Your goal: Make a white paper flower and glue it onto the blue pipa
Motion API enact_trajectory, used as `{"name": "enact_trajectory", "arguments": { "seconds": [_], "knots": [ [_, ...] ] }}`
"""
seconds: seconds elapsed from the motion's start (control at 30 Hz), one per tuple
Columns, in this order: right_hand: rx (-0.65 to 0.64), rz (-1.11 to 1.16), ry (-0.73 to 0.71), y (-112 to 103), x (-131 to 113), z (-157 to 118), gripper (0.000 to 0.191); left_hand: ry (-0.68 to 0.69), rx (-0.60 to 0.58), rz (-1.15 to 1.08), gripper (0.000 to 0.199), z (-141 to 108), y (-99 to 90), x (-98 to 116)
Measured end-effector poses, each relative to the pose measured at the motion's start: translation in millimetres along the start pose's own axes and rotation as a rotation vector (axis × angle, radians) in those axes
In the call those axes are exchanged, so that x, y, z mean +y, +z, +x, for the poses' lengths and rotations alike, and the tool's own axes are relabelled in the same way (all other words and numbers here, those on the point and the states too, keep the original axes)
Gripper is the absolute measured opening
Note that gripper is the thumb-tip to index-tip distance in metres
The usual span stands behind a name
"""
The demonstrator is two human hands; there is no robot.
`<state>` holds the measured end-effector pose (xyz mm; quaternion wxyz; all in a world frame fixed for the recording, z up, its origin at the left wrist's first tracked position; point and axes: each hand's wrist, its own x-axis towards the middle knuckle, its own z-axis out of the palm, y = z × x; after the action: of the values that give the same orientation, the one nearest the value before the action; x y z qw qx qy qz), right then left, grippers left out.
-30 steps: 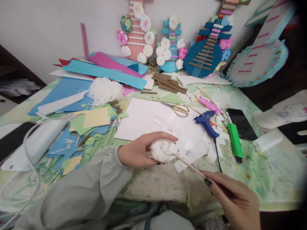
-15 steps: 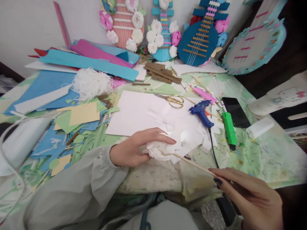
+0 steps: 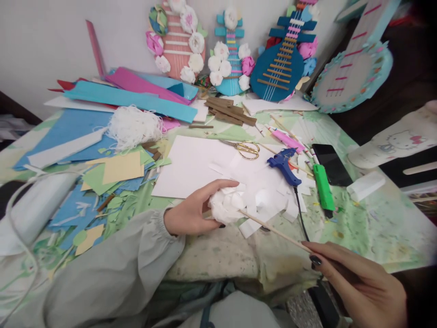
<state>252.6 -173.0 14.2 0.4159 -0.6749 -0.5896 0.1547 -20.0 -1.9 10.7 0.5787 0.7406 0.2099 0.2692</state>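
A white paper flower [image 3: 228, 203] rests between the thumb and fingers of my left hand [image 3: 196, 210], which curl around its left side just above the table's front edge. My right hand [image 3: 358, 273] pinches the near end of a thin wooden stick [image 3: 276, 231]. The stick's far tip touches the right side of the flower. Behind the flower, white paper scraps [image 3: 266, 198] lie over a white sheet [image 3: 184, 159]. Gold-handled scissors [image 3: 248, 150] lie on that sheet. To their right is a blue glue gun [image 3: 286, 165] with a black cord.
Folded coloured paper [image 3: 129, 101], white string [image 3: 134, 127] and cut scraps [image 3: 121, 167] cover the left side. Decorated paper lutes [image 3: 278, 68] stand at the back. On the right are a green cutter [image 3: 322, 189], a phone [image 3: 332, 163] and a white tumbler [image 3: 392, 143].
The left fingers have shifted from lying over the flower's top to holding its sides, so more petals show. The stick still touches the flower. The camera view has moved slightly.
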Motion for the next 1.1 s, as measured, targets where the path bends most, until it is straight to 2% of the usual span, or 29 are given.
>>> {"name": "enact_trajectory", "arguments": {
  "seconds": [0.13,0.27,0.33,0.5,0.7,0.9,1.1],
  "knots": [
    [0.118,0.037,0.098,-2,8,-8,0.016,0.031,0.084,0.017,0.066,2,-1.0,-4],
    [0.178,0.106,0.181,6,3,-6,0.016,0.071,0.098,0.046,0.060,1,-2.0,-6],
    [0.164,0.123,0.203,12,-4,-1,0.015,0.073,0.096,0.046,0.060,1,-2.2,-6],
    [0.092,0.125,0.128,22,-18,10,0.011,0.052,0.106,0.032,0.060,1,-1.8,-6],
    [0.102,0.119,0.098,20,-16,12,0.012,0.011,0.102,-0.096,0.072,3,0.1,-9],
    [0.157,0.051,0.098,24,-6,15,0.017,-0.043,0.214,-0.188,0.066,3,2.4,-8],
    [0.079,0.138,0.103,53,-12,17,0.026,-0.039,0.421,-0.076,0.058,5,-2.3,-3]
  ]
}}
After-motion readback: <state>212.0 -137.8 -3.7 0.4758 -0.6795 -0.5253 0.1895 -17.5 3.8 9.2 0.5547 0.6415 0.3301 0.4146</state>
